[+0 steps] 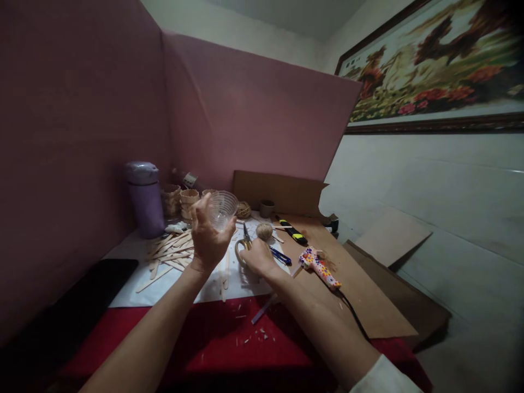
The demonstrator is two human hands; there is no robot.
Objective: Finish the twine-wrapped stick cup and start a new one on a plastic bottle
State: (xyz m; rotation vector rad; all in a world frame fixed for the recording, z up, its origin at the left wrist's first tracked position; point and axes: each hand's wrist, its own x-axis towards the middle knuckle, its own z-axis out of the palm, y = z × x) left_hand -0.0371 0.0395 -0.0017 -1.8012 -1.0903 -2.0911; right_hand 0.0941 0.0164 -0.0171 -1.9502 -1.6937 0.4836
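Observation:
My left hand [210, 232] is raised over the table, its fingers wrapped round a clear ribbed plastic cup [224, 209] that is tilted toward me. Lower and to the right, my right hand [257, 256] is curled at the gold handles of a pair of scissors [244, 238]; the fingertips are partly hidden. The scissor blades point away from me. Just beyond that hand lie a blue-handled tool [280, 255] and a ball of twine [264, 231]. Flat wooden craft sticks [172, 252] are heaped on the white sheet, left of my left hand.
A purple bottle [146, 204] stands at the left beside stick-covered cups [189, 203]. On the cardboard [368, 305] at right are a flower-patterned glue gun [319, 267] with its cord and a black-and-yellow cutter [292, 229]. Scraps and a glue stick [262, 312] lie on red cloth.

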